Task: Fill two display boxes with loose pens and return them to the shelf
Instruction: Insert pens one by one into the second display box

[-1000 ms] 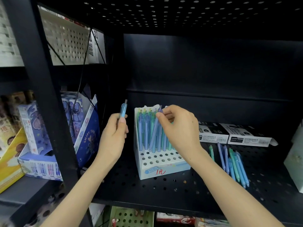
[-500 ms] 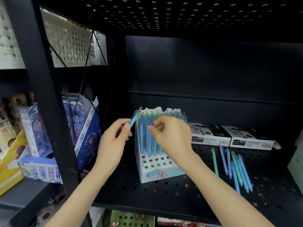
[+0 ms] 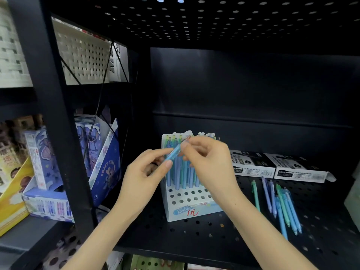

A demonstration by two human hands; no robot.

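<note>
A white display box point(image 3: 187, 203) with rows of holes stands on the black perforated shelf point(image 3: 194, 234); its back rows hold several blue and green pens. In front of the box, my left hand point(image 3: 142, 178) grips a light blue pen point(image 3: 173, 153) by its lower end. My right hand point(image 3: 208, 164) pinches the same pen near its upper, clear end. Several loose blue and green pens point(image 3: 280, 203) lie flat on the shelf to the right of the box.
Two black-and-white marker boxes point(image 3: 253, 164) lie at the back right of the shelf. A black upright post point(image 3: 58, 133) stands at the left, with purple and blue stationery boxes point(image 3: 48, 172) behind it. A pale object point(image 3: 353, 195) sits at the right edge.
My right hand left the pens in the box and came over to the pen in my left hand. That pen tilted from upright to slanting right, and both hands now hold it.
</note>
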